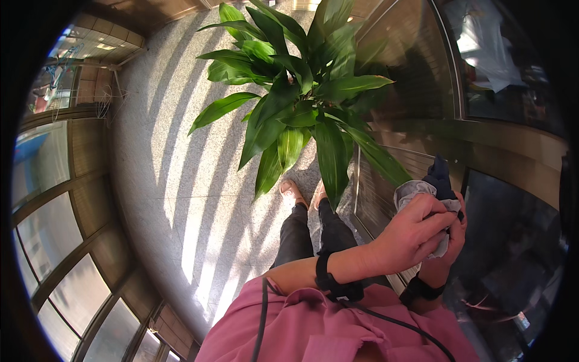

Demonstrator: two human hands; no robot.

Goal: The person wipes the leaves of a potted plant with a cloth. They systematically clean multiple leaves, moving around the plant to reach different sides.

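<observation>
At the right, my left hand (414, 231) and my right hand (457, 231) are together, both gripping a bunched grey cloth (410, 190) with a dark blue cloth (438, 176) beside it. Part of the fabric is hidden behind the fingers. A long leaf (384, 158) of the green potted plant (301, 99) reaches up to the grey cloth; its tip is hidden there. The plant's broad leaves spread over the top middle, and its pot is covered by them. Both wrists wear black bands.
Glass panes in a metal frame (457, 68) run along the right side. Paneled windows (77, 289) line the left. The speckled floor (181, 181) bears striped sunlight. Hangers (56, 72) hang at the upper left. A black cable (262, 316) crosses the pink shirt.
</observation>
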